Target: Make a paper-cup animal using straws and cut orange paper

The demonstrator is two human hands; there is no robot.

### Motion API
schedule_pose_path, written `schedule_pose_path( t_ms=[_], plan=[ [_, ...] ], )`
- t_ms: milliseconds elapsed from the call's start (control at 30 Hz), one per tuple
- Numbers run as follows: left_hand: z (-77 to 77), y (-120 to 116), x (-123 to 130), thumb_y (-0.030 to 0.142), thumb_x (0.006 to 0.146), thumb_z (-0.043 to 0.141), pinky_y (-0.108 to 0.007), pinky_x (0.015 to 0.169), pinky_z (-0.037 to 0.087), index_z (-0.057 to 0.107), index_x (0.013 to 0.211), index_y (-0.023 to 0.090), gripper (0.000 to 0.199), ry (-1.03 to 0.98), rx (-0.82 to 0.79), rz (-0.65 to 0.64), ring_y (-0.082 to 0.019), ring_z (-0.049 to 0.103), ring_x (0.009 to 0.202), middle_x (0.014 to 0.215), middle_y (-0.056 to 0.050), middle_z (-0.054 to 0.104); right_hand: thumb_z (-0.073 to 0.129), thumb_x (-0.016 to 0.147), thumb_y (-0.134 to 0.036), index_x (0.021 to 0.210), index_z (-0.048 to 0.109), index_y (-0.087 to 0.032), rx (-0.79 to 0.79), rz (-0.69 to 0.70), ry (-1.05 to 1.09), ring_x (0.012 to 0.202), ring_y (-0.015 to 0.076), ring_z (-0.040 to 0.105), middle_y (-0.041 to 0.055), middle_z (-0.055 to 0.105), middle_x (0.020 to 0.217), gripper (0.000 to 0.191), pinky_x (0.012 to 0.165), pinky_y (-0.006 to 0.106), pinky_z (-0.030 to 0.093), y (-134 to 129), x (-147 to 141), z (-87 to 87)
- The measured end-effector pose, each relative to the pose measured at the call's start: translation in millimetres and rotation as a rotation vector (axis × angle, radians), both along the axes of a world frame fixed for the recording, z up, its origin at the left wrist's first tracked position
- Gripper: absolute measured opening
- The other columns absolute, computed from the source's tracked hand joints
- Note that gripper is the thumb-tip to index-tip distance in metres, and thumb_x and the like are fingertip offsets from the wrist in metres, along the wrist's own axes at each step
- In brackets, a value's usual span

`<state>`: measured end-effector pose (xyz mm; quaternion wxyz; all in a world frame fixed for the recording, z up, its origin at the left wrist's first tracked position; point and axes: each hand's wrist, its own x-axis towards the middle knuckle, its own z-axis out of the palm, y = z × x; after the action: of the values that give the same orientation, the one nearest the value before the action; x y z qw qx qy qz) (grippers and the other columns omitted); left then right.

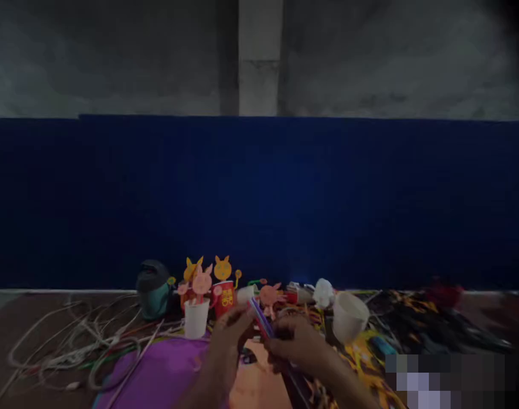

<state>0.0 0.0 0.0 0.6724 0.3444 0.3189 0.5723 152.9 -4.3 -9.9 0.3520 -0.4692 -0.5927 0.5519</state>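
Note:
Near the bottom centre, my left hand (233,335) is closed on the upper end of a thin purple and red strip (261,318), which tilts down to the right. The fingers of my right hand (295,343) are closed round the strip's lower part. Below my hands lie an orange sheet (259,386) and a purple sheet (161,372). Just behind my left hand stand a white paper cup (196,319) with a pink animal-face cutout (202,282) and a red cup (224,298) with a yellow one (222,268).
Pale cables (75,358) tangle at the left, beside a teal and black container (152,289). At the right are a large white cup (350,317), crumpled white paper (323,293) and yellow scraps (364,352). A blue wall panel (259,199) rises behind.

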Motion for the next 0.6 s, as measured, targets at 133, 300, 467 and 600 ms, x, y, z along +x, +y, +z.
schedule_pose_path(
  t_ms=[133,300,467,600],
  plan=[
    [-5.8,-7,-1,0.033,0.061,0.082,-0.019,0.060,0.045,0.070,0.070,0.016,0.023,0.041,0.023,0.074,-0.010,0.056,0.059,0.063,0.002,0.065,0.059,0.070,-0.022,0.068,0.064,-0.013,0.098,-0.005,-0.074,0.047,0.0117,0.057,-0.0015,0.060,0.055,0.011,0.045,0.021,0.041,-11,-6,4.3],
    [-2.2,-10,-1,0.037,0.062,0.079,-0.021,0.060,0.045,0.068,0.073,0.015,0.026,0.176,0.028,0.131,-0.014,0.058,0.063,0.067,0.000,0.065,0.058,0.076,-0.022,0.072,0.068,-0.014,0.227,-0.035,-0.053,0.058,0.0115,0.056,-0.0005,0.065,0.064,0.013,0.053,0.020,0.040,-21,-13,17.5],
    [3.5,-10,-3,0.038,0.066,0.076,-0.022,0.063,0.044,0.070,0.074,0.014,0.026,0.311,0.073,0.059,-0.015,0.058,0.068,0.068,-0.001,0.066,0.057,0.078,-0.028,0.064,0.067,-0.014,0.167,-0.031,-0.041,0.050,0.0121,0.055,0.0007,0.064,0.057,0.023,0.050,0.022,0.039,-19,-11,14.8],
    [6.9,-11,-3,0.042,0.065,0.076,-0.023,0.063,0.045,0.072,0.081,0.015,0.032,0.339,0.074,0.032,-0.016,0.059,0.068,0.071,-0.003,0.068,0.059,0.077,-0.030,0.062,0.066,-0.014,0.093,-0.002,0.008,0.047,0.0122,0.055,0.0004,0.063,0.055,0.023,0.049,0.023,0.041,-20,-9,16.2]
  ],
)
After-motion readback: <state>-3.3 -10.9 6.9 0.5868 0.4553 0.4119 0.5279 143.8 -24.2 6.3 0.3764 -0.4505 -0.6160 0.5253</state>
